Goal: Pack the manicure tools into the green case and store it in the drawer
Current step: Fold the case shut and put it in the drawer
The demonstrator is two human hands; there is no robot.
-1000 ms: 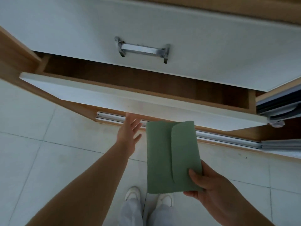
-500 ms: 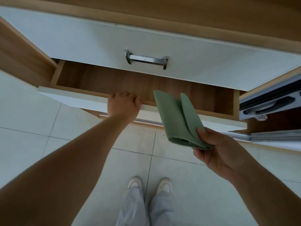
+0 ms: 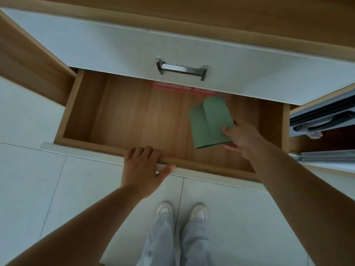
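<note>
The green case [image 3: 208,121], closed with its rounded flap folded over, is inside the open lower drawer [image 3: 130,116], over its right half. My right hand [image 3: 241,138] grips the case's near right corner between thumb and fingers. Whether the case rests on the drawer's wooden bottom I cannot tell. My left hand [image 3: 143,167] curls over the drawer's white front edge near the middle. No manicure tools are visible.
The upper drawer front [image 3: 134,47] with a metal handle [image 3: 181,70] overhangs the back of the open drawer. Something red and blurred [image 3: 182,90] lies at the drawer's back. A metal rail and dark fittings [image 3: 322,120] are at the right. My feet stand on pale floor tiles.
The lower drawer has come much further out under my left hand. My right hand has carried the green case from in front of the drawer down into it.
</note>
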